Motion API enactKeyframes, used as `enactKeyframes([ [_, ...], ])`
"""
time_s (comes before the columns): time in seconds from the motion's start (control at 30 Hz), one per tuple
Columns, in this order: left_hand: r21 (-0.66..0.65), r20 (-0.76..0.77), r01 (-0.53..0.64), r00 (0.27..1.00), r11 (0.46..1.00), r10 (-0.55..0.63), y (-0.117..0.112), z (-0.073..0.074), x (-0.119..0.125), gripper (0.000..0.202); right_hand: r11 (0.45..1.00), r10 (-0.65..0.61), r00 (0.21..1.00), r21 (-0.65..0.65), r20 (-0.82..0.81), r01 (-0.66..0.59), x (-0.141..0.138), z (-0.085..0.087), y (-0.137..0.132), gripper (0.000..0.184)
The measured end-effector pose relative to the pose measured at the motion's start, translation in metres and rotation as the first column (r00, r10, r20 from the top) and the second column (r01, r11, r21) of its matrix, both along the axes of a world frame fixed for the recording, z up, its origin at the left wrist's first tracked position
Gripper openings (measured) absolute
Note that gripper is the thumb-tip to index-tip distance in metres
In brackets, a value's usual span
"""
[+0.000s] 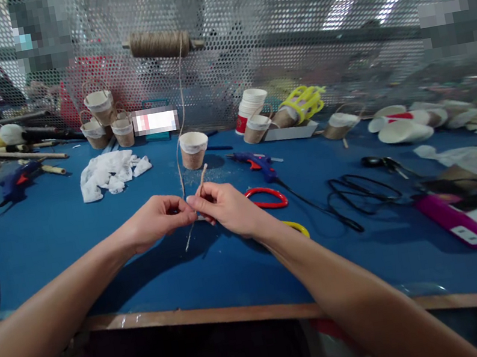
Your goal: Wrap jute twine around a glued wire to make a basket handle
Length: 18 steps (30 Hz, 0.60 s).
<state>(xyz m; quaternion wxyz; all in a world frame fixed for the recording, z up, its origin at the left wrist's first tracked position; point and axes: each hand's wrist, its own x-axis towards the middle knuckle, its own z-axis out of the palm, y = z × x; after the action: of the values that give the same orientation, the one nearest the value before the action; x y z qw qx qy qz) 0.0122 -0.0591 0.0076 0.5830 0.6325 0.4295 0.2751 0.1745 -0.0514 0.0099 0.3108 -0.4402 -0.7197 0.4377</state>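
My left hand (pixel 159 217) and my right hand (pixel 225 207) meet over the blue table (pixel 60 233), fingertips pinched together on a thin strand of brown twine (pixel 201 182). The twine sticks up between my right fingers and a loose end hangs below toward the table. A longer strand (pixel 181 109) runs up to a twine spool (pixel 158 44) mounted on the perforated metal screen. A twine-wrapped paper cup (pixel 193 149) stands just beyond my hands.
Red-handled scissors (pixel 269 196) and a blue glue gun (pixel 258 163) lie right of my hands. White cloth (pixel 110 171), small cup baskets (pixel 101 117), stacked paper cups (pixel 254 106), black scissors (pixel 383 163), a black cable (pixel 355 195) and another glue gun (pixel 19 177) lie around.
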Motion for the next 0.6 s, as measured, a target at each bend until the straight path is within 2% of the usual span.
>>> enactKeyframes([
  [0.27,-0.028,0.039,0.038,0.999,0.999,-0.036,0.0008,-0.0032,0.0019,0.020,0.997,-0.057,0.995,-0.058,-0.079,0.053,-0.0035,-0.0055,-0.0009,0.032],
  [0.47,-0.139,0.140,0.036,0.990,0.990,-0.016,0.0013,0.0005,0.0005,0.026,0.978,0.150,0.959,-0.104,-0.242,-0.180,0.0013,-0.0005,0.0009,0.023],
  [0.6,-0.085,0.102,0.032,0.995,0.996,-0.024,0.0014,0.0000,0.0003,0.024,0.978,0.131,0.975,-0.136,-0.177,-0.156,0.0027,0.0019,0.0005,0.023],
])
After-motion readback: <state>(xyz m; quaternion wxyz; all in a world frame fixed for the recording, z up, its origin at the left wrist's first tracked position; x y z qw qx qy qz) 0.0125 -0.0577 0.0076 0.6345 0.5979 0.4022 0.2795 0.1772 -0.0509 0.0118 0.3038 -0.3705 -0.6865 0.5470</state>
